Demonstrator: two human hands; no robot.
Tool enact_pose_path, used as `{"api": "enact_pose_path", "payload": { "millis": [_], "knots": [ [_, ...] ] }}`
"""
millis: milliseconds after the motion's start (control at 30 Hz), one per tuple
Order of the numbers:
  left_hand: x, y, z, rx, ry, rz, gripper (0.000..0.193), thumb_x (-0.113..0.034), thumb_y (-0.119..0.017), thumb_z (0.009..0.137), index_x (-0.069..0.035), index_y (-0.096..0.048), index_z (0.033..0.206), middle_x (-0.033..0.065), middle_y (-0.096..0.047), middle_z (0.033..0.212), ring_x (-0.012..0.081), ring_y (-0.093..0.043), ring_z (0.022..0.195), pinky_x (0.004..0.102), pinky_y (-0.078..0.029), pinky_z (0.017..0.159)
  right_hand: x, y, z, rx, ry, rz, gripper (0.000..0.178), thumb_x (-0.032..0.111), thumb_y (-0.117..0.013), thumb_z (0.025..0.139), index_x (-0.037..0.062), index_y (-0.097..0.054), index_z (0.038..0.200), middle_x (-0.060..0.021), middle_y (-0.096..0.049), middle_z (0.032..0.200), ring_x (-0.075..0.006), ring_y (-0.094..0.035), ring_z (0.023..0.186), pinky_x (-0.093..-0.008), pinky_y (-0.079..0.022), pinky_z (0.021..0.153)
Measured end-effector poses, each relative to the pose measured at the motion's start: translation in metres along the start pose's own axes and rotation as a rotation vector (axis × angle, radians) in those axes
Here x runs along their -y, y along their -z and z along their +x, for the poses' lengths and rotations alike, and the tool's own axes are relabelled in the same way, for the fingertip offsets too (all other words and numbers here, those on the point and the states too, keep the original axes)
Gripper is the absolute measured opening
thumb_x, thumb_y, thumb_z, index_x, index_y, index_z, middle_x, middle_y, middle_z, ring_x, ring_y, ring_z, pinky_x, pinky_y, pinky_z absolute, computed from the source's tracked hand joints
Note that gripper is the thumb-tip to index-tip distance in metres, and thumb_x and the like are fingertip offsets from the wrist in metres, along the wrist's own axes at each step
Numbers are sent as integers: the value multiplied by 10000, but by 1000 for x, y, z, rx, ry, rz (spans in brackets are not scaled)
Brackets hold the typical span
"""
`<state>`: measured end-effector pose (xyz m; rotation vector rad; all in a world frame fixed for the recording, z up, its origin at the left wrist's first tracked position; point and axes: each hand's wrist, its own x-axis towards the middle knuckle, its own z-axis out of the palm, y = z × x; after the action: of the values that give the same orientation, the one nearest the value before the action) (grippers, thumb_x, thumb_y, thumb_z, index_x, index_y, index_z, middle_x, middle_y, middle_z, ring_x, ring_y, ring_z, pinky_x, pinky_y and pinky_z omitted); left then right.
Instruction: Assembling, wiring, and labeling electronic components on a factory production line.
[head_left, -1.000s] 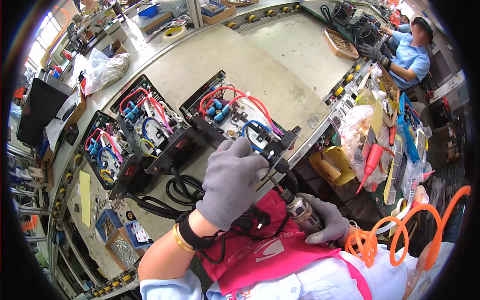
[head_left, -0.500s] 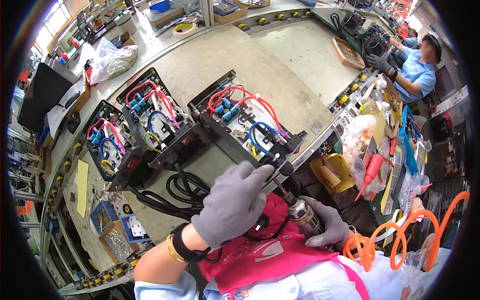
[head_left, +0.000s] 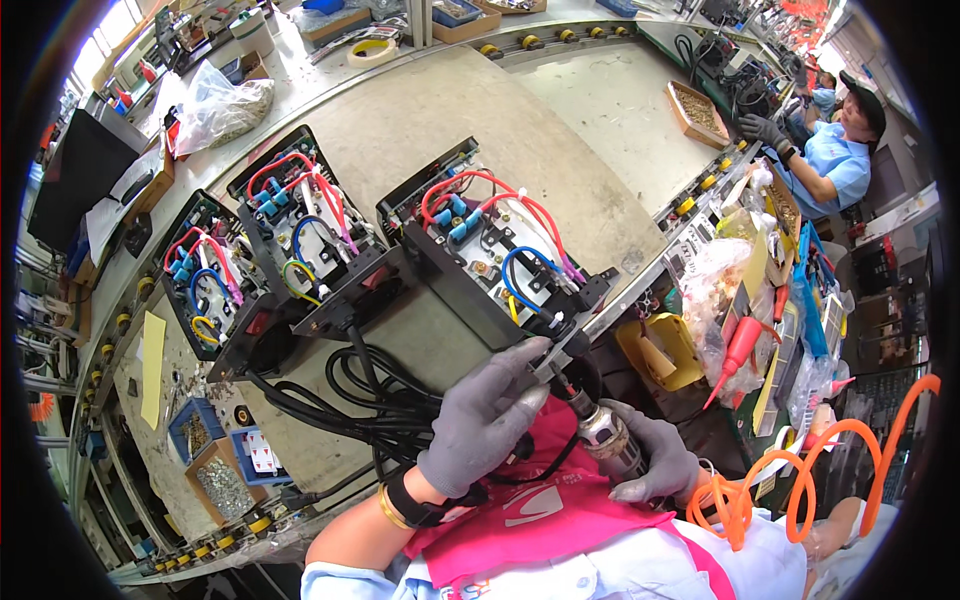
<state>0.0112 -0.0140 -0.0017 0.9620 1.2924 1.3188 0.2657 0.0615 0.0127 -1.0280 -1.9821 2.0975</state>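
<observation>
Our right hand [head_left: 655, 452] clasps the driver [head_left: 614, 440]; our left hand [head_left: 478, 422] curls near its bit [head_left: 570, 390], perhaps steadying, though we cannot tell whether it pinches anything. The open black unit [head_left: 500, 252] sits at the table's [head_left: 565, 135] edge, seemingly for reach.

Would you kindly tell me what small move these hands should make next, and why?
Perhaps align the driver carefully with the near end of the rightmost open black unit: the right hand grips the driver, whose tip sits close to that end, beside the left hand. Whether tip and unit touch, I cannot tell.
</observation>
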Motion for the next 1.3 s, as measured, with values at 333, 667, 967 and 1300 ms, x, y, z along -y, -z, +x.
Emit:
{"api": "enact_pose_path", "payload": {
  "millis": [333, 667, 967, 1300],
  "knots": [
    [5, 0, 2, 4, -48, -5, 423, 15, -569, 907, -10, -512, 1326, 45, -569, 1082, 84, -562, 942, 228, -472, 834, 10, 0, -2, -12, -61, -61, 1083, 358, -880, 627, -14, -299, 1461, -96, -566, 1276, -143, -531, 1144, -275, -375, 1014],
    [8, -7, 0, -84, -50, -106, 431, -1, -595, 872, -16, -537, 1298, 20, -557, 944, 80, -534, 856, 232, -442, 794, 15, 5, -2, 16, -10, -169, 1091, 393, -858, 633, -11, -282, 1466, -113, -594, 1230, -161, -567, 1104, -279, -408, 985],
    [-2, -15, -5, -379, -500, 585, 450, 1, -654, 799, -32, -571, 1241, 163, -613, 1013, 300, -633, 831, 345, -522, 746, 14, 5, -2, 13, 27, -147, 1078, 380, -860, 647, -23, -281, 1461, -111, -618, 1185, -146, -582, 1052, -270, -424, 953],
    [2, -16, 6, -301, -467, 375, 324, 12, -634, 825, -6, -611, 1147, 173, -658, 980, 315, -662, 860, 359, -534, 744, -2, 0, 2, -74, 89, 47, 1149, 370, -905, 531, -92, -330, 1412, -122, -571, 1238, -160, -537, 1125, -304, -392, 996]
  ]
}}
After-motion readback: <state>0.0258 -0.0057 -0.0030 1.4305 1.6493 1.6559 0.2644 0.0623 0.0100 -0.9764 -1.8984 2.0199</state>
